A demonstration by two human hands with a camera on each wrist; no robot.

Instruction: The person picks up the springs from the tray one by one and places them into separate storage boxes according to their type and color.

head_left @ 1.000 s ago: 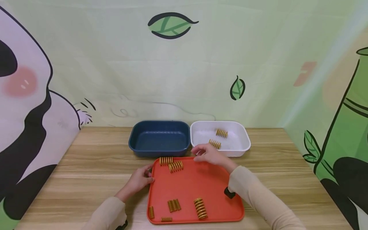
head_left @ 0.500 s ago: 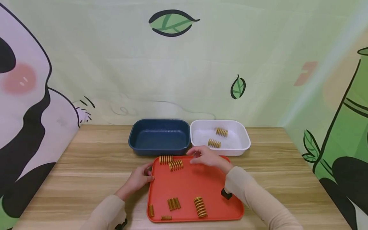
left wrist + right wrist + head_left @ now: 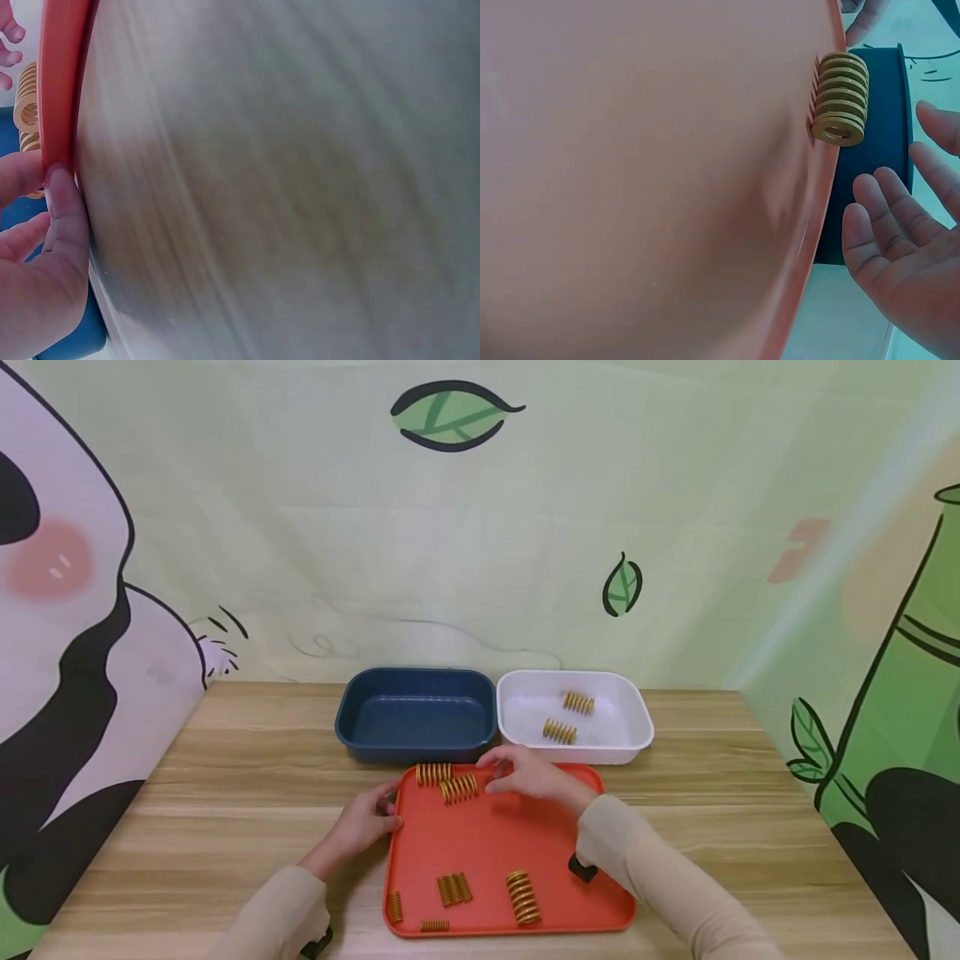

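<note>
The right hand (image 3: 528,774) was open, its grip empty, near the yellow metal coil spring (image 3: 458,789) at 12 o'clock on the flat red plastic tray (image 3: 495,835). The left hand (image 3: 365,823) pinched the tray's edge. A quick poke could roll the spring away.

The middle of the red tray (image 3: 510,839) lies bare, open to a reach between the springs at its far edge (image 3: 457,789) and those along its near edge (image 3: 522,899). Beyond the tray, the blue bin (image 3: 416,718) and white bin (image 3: 573,720) stand touching, walling off the far side. The table (image 3: 225,777) is open on both flanks.
</note>
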